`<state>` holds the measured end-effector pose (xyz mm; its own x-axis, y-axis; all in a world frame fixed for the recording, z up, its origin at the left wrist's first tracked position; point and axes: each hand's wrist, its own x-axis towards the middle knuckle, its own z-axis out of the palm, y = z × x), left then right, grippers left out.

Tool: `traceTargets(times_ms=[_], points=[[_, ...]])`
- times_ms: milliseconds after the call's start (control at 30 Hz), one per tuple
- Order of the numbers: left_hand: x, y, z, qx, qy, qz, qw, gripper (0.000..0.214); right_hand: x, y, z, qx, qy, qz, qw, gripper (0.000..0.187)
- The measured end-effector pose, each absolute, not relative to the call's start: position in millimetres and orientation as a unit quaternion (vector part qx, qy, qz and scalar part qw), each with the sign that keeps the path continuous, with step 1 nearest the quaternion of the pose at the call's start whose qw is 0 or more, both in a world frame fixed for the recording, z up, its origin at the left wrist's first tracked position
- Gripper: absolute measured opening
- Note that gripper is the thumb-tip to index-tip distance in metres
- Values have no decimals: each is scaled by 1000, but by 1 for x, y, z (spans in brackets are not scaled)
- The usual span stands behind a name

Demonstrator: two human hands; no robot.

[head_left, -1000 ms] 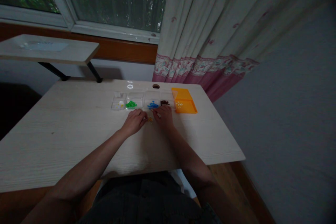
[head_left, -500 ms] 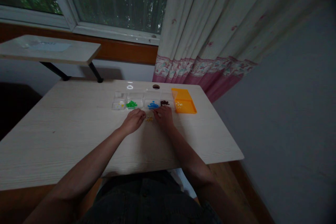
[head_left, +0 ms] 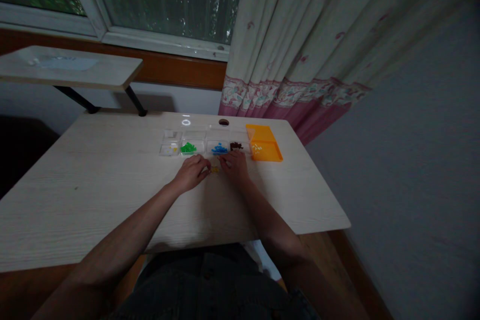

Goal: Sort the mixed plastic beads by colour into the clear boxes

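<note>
My left hand (head_left: 192, 173) rests low over the table beside a small pile of yellow pieces (head_left: 215, 169). Its thumb and forefinger look slightly apart at the pile's left edge. On the other side, my right hand (head_left: 235, 166) is closed in a pinch; whatever lies between its fingertips is too small to make out. Just beyond it, blue pieces (head_left: 219, 148) and dark brown pieces (head_left: 236, 146) lie in clear plastic boxes. Green pieces (head_left: 188, 148) fill part of another clear box (head_left: 198, 146) past my left hand.
An open orange case (head_left: 267, 152) with pale pieces (head_left: 257, 149) stands right of the boxes. A clear box (head_left: 165, 151) at the left holds a few yellow bits. A raised shelf (head_left: 75, 72) is at back left; a curtain (head_left: 292, 60) hangs behind the table (head_left: 123, 185).
My left hand's fingers have moved slightly right, to the yellow pile, and its thumb and forefinger have parted. My right hand keeps its pinch nearly in place. The view has shifted a little.
</note>
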<state>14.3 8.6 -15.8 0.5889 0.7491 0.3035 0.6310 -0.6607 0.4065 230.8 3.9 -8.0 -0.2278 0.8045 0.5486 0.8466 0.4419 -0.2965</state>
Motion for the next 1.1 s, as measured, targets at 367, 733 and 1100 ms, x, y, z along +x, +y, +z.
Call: traceTargets(times_ms=[367, 733, 1100], points=[[18, 7, -15, 873, 429, 208, 97, 15, 231, 5, -10, -535, -783, -21, 317, 23], [19, 10, -19, 869, 433, 220, 97, 22, 231, 4, -9, -534, -780, -20, 325, 23], [7, 9, -10, 882, 368, 241, 171, 25, 232, 6, -8, -527, -788, -13, 319, 22]])
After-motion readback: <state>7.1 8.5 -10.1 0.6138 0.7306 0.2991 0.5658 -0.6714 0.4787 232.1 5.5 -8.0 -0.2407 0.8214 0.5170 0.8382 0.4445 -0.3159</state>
